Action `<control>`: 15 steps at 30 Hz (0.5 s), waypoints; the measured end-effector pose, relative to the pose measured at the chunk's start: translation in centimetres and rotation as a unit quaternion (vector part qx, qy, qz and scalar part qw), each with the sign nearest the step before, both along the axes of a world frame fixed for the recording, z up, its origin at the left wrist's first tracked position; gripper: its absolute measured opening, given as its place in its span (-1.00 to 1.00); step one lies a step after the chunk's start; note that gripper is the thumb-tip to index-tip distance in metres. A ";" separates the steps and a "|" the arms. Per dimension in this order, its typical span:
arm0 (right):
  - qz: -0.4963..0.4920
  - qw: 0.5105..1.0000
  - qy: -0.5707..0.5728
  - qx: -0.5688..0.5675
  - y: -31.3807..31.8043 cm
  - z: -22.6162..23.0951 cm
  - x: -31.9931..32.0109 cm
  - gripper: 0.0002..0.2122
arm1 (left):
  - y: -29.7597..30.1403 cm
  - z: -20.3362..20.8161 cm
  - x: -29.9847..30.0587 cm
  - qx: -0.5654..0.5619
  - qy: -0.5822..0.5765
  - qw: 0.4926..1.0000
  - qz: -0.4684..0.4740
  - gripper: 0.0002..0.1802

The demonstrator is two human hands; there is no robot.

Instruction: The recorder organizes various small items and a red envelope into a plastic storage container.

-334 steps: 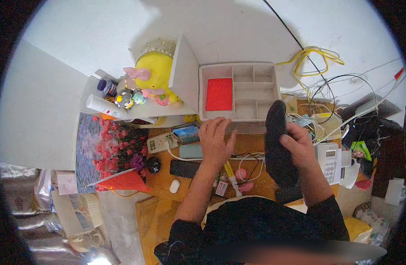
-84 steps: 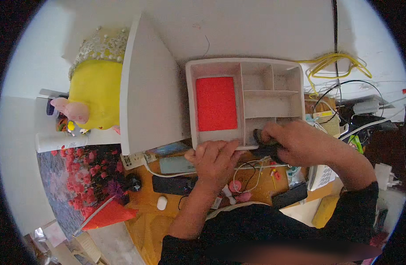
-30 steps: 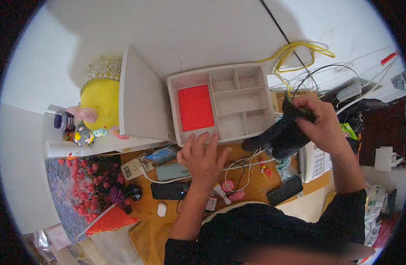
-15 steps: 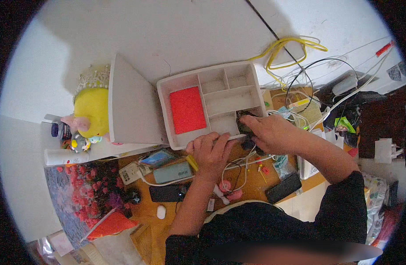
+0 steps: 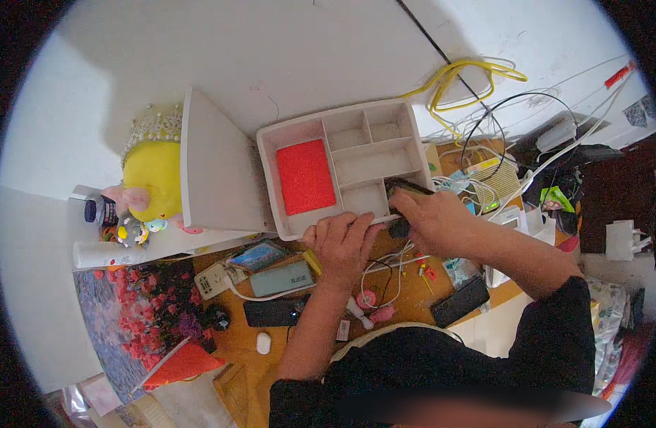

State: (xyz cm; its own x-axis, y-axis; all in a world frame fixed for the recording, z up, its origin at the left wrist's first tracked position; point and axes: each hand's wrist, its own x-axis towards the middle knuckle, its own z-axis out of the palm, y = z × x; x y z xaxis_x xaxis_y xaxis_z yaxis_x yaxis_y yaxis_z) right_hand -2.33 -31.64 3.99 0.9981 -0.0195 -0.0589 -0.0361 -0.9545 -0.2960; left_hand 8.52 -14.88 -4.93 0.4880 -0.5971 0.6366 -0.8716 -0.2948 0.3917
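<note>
A white organizer box [image 5: 371,165] with several compartments leans in front of the wall. A flat red block [image 5: 304,177] lies in its large left compartment. My left hand [image 5: 342,246] is closed over the box's near rim, its fingertips hooked inside the edge. My right hand [image 5: 435,222] is at the near right compartment, its fingers closed on a dark, flat thing [image 5: 408,185] that is partly inside. The hand hides most of this thing, so its kind does not show. The other compartments hold nothing visible.
A white upright panel [image 5: 217,167] stands left of the box, with a yellow plush toy [image 5: 151,178] behind it. Yellow cable [image 5: 442,80] hangs at the right. On the wooden desk lie a power strip [image 5: 212,279], a white oval case [image 5: 262,343] and a black phone-like slab [image 5: 459,302].
The dark thing now shows a longer edge above my right fingers, tilted toward the right. My left hand stays on the rim. The whole view has shifted slightly.
</note>
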 end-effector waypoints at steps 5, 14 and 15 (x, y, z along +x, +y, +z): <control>-0.030 0.996 0.060 0.065 -0.5 0.7 0.6 -0.58 | 0.0 -0.3 0.2 0.017 -0.028 0.999 0.002 -0.68; 0.084 0.989 0.084 -0.089 -1.2 1.9 1.9 -0.58 | -0.4 0.0 -0.1 0.010 -0.031 0.999 -0.001 -0.66; 0.084 0.985 0.096 -0.113 -1.0 2.1 2.2 -0.59 | -0.4 -0.1 -0.1 0.010 -0.032 0.999 0.000 -0.66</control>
